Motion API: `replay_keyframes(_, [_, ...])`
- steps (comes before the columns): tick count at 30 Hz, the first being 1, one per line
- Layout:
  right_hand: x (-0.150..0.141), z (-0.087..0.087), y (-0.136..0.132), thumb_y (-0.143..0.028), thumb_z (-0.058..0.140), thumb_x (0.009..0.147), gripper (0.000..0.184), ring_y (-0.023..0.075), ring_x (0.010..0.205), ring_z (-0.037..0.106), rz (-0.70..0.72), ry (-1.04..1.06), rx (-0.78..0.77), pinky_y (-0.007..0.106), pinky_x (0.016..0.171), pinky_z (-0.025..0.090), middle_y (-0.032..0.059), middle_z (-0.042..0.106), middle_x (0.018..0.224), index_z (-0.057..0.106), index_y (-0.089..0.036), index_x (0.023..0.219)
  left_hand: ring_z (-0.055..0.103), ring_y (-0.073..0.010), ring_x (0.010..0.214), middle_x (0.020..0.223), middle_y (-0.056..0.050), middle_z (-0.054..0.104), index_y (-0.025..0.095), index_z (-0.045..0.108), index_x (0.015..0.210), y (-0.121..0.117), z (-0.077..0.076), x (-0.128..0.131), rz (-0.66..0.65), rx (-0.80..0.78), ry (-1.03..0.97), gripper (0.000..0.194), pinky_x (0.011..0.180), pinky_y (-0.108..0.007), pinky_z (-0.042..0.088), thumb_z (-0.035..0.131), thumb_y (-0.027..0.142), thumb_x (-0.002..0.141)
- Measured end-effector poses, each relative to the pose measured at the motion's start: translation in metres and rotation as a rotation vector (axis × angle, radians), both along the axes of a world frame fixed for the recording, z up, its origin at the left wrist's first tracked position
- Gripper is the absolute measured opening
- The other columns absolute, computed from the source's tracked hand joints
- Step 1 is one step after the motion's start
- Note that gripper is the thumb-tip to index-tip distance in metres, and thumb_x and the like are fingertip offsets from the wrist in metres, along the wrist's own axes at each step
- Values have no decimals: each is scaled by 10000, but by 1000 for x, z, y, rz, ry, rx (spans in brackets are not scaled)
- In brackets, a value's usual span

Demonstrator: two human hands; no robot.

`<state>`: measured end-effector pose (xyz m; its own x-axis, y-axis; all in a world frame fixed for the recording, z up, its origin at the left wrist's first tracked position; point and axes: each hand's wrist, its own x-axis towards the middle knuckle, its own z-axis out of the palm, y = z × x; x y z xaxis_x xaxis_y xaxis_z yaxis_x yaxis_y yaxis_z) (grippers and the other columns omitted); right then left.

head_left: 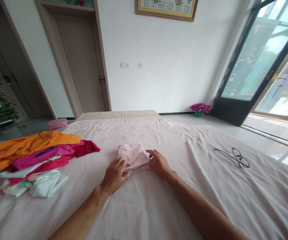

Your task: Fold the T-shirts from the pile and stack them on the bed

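Folded pink cloth [133, 155] lies on a pale sheet [139, 206] between 2 hands, both close, the left hand's [115, 175] grip pinching its near-left corner, the right hand's [159, 164] loosely spread at its right edge, a white wall [164, 66] beyond.

Pale pink cloth [133, 155], folded in layers, lying on a sheet [144, 206]

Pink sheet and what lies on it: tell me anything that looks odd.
The eyeglasses look slightly out of place: they lie with an arm extended on the sheet that also holds the clothes pile and folded cloth. I see no spill or damage.
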<state>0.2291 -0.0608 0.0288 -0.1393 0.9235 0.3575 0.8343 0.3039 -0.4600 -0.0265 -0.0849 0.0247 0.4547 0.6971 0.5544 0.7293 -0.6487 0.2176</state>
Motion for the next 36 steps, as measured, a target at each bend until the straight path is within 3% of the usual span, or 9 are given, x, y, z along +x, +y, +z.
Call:
replay_keyframes(4, [-9, 14, -14, -19, 489, 656, 551, 200, 986, 532, 133, -28, 177, 312, 870, 408, 54, 635, 1062, 646, -232, 1140, 561, -227, 994, 1021, -42, 609, 231, 567, 1011, 0, -1, 5, 37, 22, 42, 238, 893, -375, 474, 627, 160, 792])
replay_keyframes(8, [-25, 22, -24, -99, 577, 691, 476, 221, 1011, 507, 290, -113, 171, 344, 891, 378, 41, 643, 1072, 651, -257, 1135, 578, -214, 942, 965, -38, 620, 227, 565, 930, 3, -3, 8, 81, 29, 44, 184, 864, -359, 483, 581, 100, 798])
replay_keyframes(15, [-38, 17, -21, -188, 667, 753, 387, 220, 1042, 495, 300, -202, 167, 346, 914, 341, 33, 649, 1092, 644, -261, 1132, 585, -209, 918, 921, -26, 621, 240, 550, 895, 5, -6, 8, 113, 24, -18, 162, 834, -346, 487, 562, 104, 807])
replay_keyframes(24, [-41, 16, -16, -163, 589, 840, 182, 211, 964, 485, 299, -342, 185, 335, 842, 325, 45, 635, 970, 656, -239, 992, 568, -218, 913, 911, -37, 611, 227, 551, 878, 4, -4, 7, 88, 17, 4, 182, 839, -364, 478, 556, 78, 774])
replay_keyframes(29, [-38, 14, -19, -103, 550, 790, 235, 202, 928, 492, 321, -343, 141, 325, 817, 328, 50, 632, 955, 658, -222, 962, 573, -208, 900, 899, -39, 622, 219, 575, 841, -1, 6, 7, 26, 16, 24, 49, 833, -357, 477, 540, 198, 868])
replay_keyframes(33, [-33, 24, -26, -128, 563, 764, 276, 204, 926, 514, 320, -242, 107, 326, 837, 355, 52, 641, 976, 670, -221, 1001, 604, -188, 860, 866, -38, 651, 218, 611, 842, 9, 15, 6, 110, 1, -41, 214, 819, -343, 495, 420, 214, 939])
replay_keyframes(36, [-35, 40, -23, -183, 464, 893, 313, 197, 991, 540, 264, -142, 113, 328, 894, 384, 63, 643, 1091, 638, -221, 1150, 620, -196, 1024, 1049, -70, 686, 201, 643, 1012, 31, 17, 9, 157, 7, -98, 268, 936, -367, 489, 400, 142, 913])
